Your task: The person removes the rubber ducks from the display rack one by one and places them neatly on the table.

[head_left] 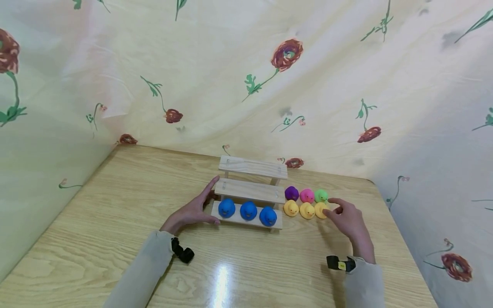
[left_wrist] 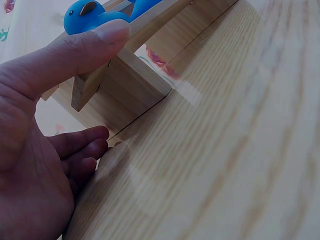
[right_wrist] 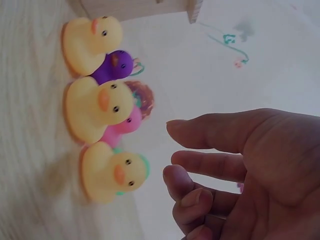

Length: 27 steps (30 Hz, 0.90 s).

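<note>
A three-step wooden rack (head_left: 250, 189) stands on the table, with three blue ducks (head_left: 248, 210) in a row on its lowest step. My left hand (head_left: 192, 210) spans the rack's left end. Its thumb (left_wrist: 95, 45) lies along the front of the lowest step, beside a blue duck (left_wrist: 85, 16), while the other fingers extend by the rack's side. To the right of the rack sit three yellow ducks (head_left: 307, 210). My right hand (head_left: 346, 219) is beside the rightmost yellow duck (right_wrist: 112, 172), thumb and index finger spread apart, nothing between them.
Behind the yellow ducks sit a purple duck (head_left: 291, 193), a pink duck (head_left: 307, 196) and a green duck (head_left: 321, 196), close together. Flowered cloth (head_left: 239, 77) hangs at the back and sides of the wooden table (head_left: 246, 273). The rack's upper two steps rise behind the blue ducks.
</note>
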Each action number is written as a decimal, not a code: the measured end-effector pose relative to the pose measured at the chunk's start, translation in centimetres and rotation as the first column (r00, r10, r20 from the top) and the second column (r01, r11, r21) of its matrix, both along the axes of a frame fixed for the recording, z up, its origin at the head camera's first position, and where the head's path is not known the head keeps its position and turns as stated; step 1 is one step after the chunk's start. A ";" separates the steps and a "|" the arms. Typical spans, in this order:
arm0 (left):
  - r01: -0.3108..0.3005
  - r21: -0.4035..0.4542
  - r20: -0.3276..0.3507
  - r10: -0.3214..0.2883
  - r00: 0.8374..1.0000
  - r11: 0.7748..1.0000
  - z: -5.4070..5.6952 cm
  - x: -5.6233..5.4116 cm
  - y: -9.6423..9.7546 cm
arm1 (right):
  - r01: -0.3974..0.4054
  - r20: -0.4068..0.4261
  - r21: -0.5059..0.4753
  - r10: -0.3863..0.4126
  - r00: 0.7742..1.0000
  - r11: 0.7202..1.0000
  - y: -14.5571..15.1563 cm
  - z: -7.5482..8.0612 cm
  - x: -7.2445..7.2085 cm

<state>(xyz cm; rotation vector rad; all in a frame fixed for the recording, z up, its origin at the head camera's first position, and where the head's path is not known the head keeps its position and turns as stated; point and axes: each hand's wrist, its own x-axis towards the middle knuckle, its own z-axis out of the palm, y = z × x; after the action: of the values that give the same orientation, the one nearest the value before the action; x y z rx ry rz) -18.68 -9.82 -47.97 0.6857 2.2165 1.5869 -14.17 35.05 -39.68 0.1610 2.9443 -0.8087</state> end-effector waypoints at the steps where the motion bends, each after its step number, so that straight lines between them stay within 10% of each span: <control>1: 0.001 0.002 -0.001 -0.001 1.000 1.000 0.0 0.0 0.0 | -0.006 -0.012 -0.002 0.005 1.000 1.000 -0.2 0.2 0.1; 27: 0.007 0.010 0.008 -0.007 1.000 1.000 -0.1 -0.1 -0.1 | -0.199 -0.191 -0.079 0.181 0.965 0.977 -6.6 3.9 2.2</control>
<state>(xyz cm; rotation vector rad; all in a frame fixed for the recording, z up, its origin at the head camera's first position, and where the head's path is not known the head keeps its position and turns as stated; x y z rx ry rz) -18.79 -9.89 -48.07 0.6878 2.1992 1.5948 -12.02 28.49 -35.78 -0.2118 3.0158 -0.9831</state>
